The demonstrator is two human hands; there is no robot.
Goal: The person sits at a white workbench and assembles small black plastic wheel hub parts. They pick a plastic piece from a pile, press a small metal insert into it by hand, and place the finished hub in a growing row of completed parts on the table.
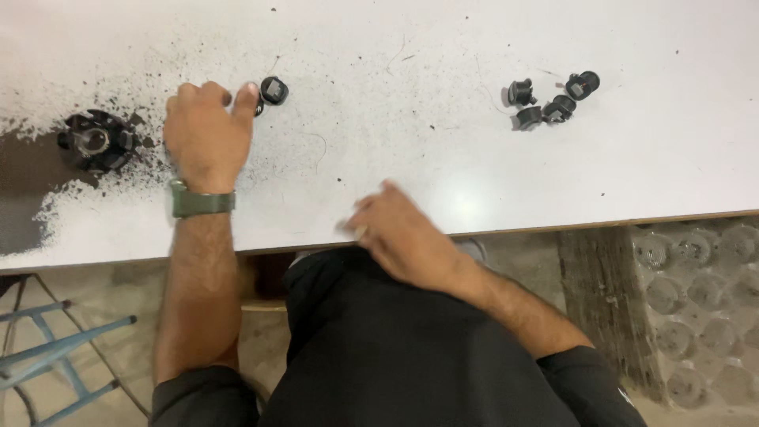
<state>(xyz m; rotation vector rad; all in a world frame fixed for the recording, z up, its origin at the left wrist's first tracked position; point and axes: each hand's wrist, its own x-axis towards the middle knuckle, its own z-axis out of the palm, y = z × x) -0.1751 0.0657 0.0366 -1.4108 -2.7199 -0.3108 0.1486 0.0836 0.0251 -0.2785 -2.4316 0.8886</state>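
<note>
My left hand [205, 133] rests on the white table [443, 47], fingers curled, its fingertips touching a small black round part [273, 90]; a green watch band sits on the wrist. Whether another part is under the fingers is hidden. My right hand [399, 233] lies at the table's near edge, fingers loosely bent, blurred, and I cannot see anything in it. A larger black round piece with a clear centre [96, 141] sits to the left of my left hand in a patch of dark powder.
Several small black parts [553, 99] lie in a cluster at the far right of the table. Dark powder [24, 190] covers the table's left end. A blue metal frame [55, 348] stands on the floor at left; a wooden post [605, 292] is under the right edge.
</note>
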